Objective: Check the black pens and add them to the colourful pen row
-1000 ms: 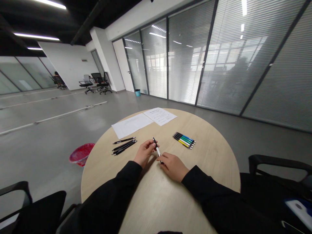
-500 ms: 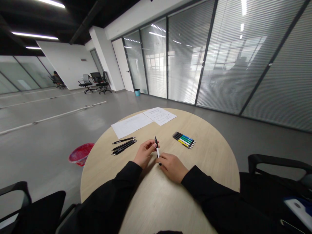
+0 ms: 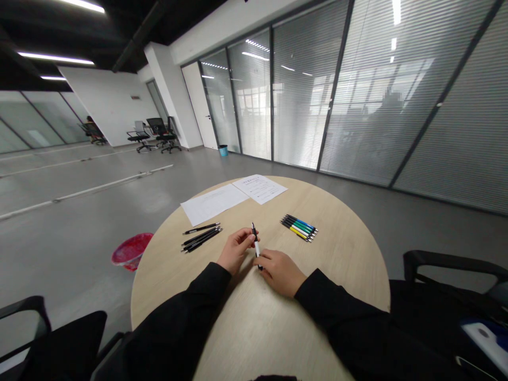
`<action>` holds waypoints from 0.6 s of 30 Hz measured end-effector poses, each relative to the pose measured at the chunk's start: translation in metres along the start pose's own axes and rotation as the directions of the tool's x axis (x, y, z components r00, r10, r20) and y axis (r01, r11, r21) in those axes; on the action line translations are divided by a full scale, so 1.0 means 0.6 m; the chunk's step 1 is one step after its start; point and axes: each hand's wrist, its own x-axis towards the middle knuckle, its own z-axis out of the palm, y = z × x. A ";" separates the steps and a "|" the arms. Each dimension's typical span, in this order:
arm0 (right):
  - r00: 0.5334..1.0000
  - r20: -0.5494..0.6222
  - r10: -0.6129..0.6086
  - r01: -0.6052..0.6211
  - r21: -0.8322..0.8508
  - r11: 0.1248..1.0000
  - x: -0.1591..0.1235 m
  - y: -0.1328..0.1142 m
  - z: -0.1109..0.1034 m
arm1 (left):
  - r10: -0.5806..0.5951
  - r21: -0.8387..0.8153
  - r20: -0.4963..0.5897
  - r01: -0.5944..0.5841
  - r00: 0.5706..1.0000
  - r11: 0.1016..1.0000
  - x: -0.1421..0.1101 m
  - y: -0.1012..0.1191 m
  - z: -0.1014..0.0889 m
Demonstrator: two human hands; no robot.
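A white pen (image 3: 256,247) with black ends is held between my two hands above the near middle of the round table (image 3: 317,301). My left hand (image 3: 237,247) pinches its upper part between thumb and fingers. Around the lower end, the fingers of my right hand (image 3: 281,270) are closed, hiding part of the barrel. To the left lie several black pens (image 3: 201,239), one a little apart from the others. On the right, several pens with blue, green, white and yellow barrels (image 3: 299,227) lie side by side in a neat row.
Two printed paper sheets (image 3: 214,203) lie at the table's far side. A red basket (image 3: 133,251) stands on the floor at left. Black chairs flank the table, one armrest (image 3: 452,261) close on the right. A glass partition with blinds (image 3: 301,106) runs behind.
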 end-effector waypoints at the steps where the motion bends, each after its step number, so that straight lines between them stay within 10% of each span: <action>1: 1.000 0.000 -0.002 0.002 -0.001 1.000 0.000 0.000 0.000 | 0.001 -0.001 0.000 -0.001 1.000 1.000 0.000 0.000 0.000; 18: 1.000 0.003 -0.014 0.014 0.005 1.000 -0.001 0.001 0.000 | -0.015 -0.002 0.012 0.015 1.000 1.000 -0.001 -0.006 -0.001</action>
